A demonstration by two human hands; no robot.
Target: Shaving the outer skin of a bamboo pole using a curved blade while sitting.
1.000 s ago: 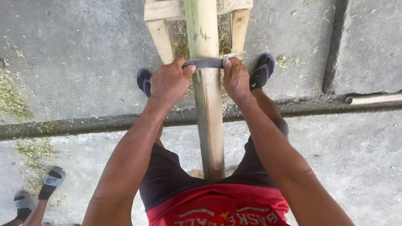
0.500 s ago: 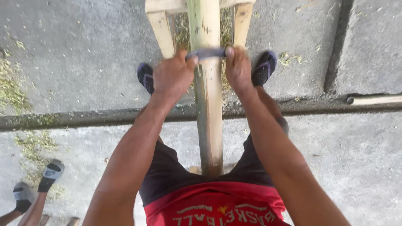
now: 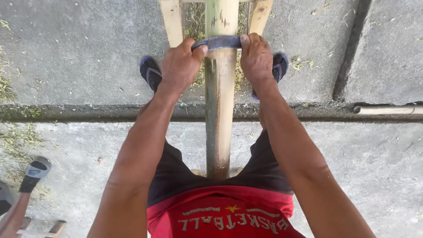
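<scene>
At the far left, another person's foot in a grey and black sandal [image 3: 35, 172] rests on the concrete floor [image 3: 79, 57], near scattered green shavings [image 3: 13, 136]. Moving right, the left hand [image 3: 180, 66] has its grip closed tight around one end of a curved dark blade [image 3: 219, 42] that lies across a long bamboo pole [image 3: 219, 110]. The pole runs away from the person's lap, between the knees, onto a wooden frame [image 3: 172, 20] ahead. Beyond the blade the pole looks pale and scraped; below it, toward the body, dark green skin remains, so much of the near length seems left unworked. The right hand [image 3: 255, 57] grips the blade's other end, fingers wrapped fully shut. A pipe [image 3: 385, 109] lies along the floor joint at right. No containers are in view.
</scene>
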